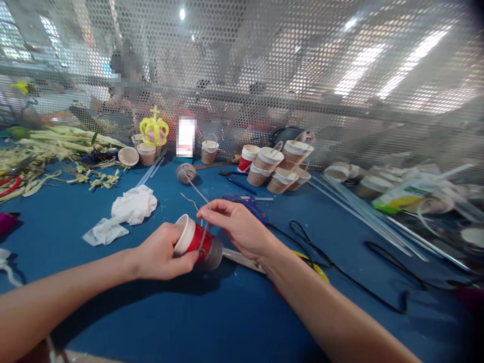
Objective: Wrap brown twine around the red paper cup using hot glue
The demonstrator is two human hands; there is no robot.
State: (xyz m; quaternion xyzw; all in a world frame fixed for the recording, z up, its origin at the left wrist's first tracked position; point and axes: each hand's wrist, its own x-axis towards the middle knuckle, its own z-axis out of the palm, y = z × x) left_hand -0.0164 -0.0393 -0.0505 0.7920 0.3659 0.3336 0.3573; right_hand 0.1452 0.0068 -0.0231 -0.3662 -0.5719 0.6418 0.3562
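A red paper cup (192,236) with a white rim lies tilted in my left hand (161,252), whose fingers and thumb wrap round it, some fingers inside the mouth. Grey yarn is wound about the cup's base end. My right hand (234,224) pinches the grey yarn (204,229) just above the cup's side. From there one strand runs back to a ball of yarn (186,173), and a loose end sticks out to the left. Scissors (242,259) lie beneath my right wrist, partly hidden by it. Behind my right hand rests a blue glue gun (247,205).
Several wrapped cups (282,180) stand at the back, near pliers (238,180). Glue sticks (363,214) and a black cable (333,267) lie to the right. Crumpled white tissue (134,205) is at left. A perforated metal screen (242,75) bounds the blue table.
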